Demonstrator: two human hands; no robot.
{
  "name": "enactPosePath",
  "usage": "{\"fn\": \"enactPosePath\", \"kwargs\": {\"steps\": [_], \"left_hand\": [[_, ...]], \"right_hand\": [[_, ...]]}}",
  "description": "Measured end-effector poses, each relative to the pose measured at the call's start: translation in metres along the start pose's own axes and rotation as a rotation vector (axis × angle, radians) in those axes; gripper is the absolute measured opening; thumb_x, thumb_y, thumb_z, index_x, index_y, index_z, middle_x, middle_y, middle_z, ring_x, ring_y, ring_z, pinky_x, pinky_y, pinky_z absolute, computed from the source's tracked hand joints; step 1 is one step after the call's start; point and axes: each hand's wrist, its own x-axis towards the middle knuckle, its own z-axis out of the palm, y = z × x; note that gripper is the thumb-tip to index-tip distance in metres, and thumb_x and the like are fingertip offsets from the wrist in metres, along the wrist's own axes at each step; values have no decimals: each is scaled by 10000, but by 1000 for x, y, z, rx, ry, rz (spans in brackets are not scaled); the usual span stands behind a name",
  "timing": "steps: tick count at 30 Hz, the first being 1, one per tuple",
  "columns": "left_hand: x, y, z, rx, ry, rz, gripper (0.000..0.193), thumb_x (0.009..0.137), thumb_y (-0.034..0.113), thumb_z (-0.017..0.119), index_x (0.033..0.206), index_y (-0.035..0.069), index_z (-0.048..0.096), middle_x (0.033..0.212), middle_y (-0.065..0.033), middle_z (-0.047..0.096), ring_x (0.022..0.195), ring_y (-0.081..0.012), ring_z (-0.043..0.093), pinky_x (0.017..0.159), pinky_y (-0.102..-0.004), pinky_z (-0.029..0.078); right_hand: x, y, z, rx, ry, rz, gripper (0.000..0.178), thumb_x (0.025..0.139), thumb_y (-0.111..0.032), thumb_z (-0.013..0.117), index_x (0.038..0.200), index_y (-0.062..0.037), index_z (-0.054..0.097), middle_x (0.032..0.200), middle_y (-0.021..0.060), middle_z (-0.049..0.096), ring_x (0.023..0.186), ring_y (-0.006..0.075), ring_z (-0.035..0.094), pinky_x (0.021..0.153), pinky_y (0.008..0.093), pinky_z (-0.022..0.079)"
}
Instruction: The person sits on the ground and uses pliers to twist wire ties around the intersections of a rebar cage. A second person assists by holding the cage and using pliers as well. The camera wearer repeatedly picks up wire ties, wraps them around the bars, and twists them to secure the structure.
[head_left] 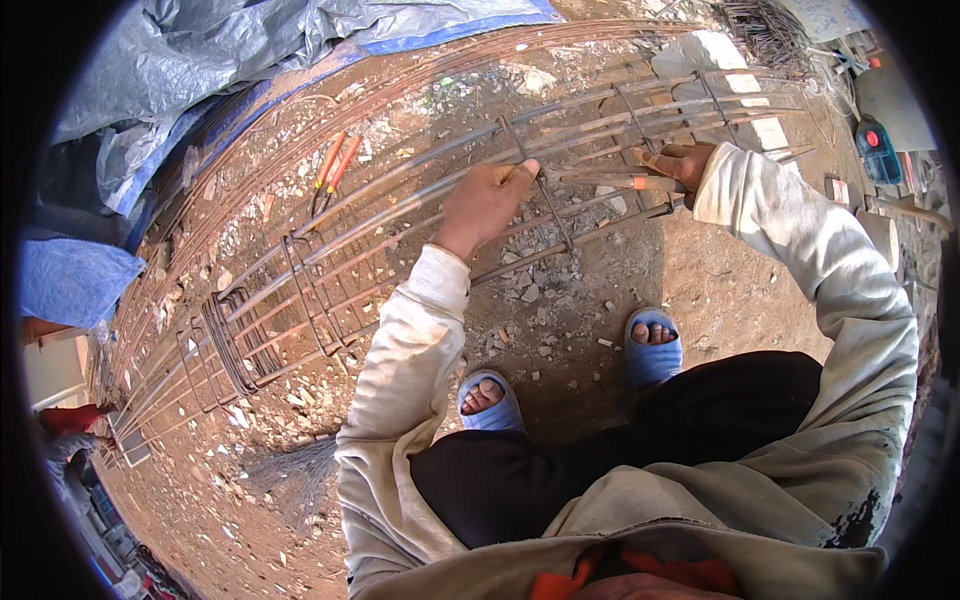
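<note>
A long rebar cage (385,208) of thin steel bars and square stirrups lies across the ground in front of me. My left hand (487,207) is closed, thumb and fingers pinching a stirrup (552,212) at its upper part. To the right, my right hand (682,168) grips a tool with an orange handle (642,183). Its thin metal end points left toward that stirrup; the exact kind is hard to make out. Further right along the cage stand two more stirrups (716,100). A tight bundle of stirrups (228,345) sits round the bars at the left.
Orange-handled pincers or cutters (335,170) lie beyond the cage. Loose long bars (420,75) run behind it, below a grey-blue tarpaulin (220,60). A pale block (700,58) is under the right end. A blue bottle (876,152) stands far right. Another person's hand (104,441) shows far left.
</note>
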Motion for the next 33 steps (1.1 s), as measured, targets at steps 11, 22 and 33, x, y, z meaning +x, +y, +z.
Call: {"fn": "enactPosePath", "kwargs": {"steps": [11,22,33], "left_hand": [[-1,33,21,164,240,-89,526,859,522,588,661,42,670,591,-135,597,561,-294,567,599,-385,441],[-5,31,24,159,369,4,404,827,385,587,760,-2,684,770,-205,675,755,-394,646,742,-437,495],[-72,-2,50,189,435,517,259,903,277,627,855,30,688,766,-145,660,748,-331,640,662,-414,485]], "right_hand": [[-89,8,135,590,61,-22,786,646,71,562,1405,-106,459,986,133,598,916,325,632,827,394,510],[-107,-62,86,336,407,-8,341,803,-184,659,1108,-36,618,923,137,654,868,318,627,800,419,502],[-88,-114,92,1858,-389,563,620,728,125,505,1334,4,457,1217,204,530,1008,347,667,765,367,618]]}}
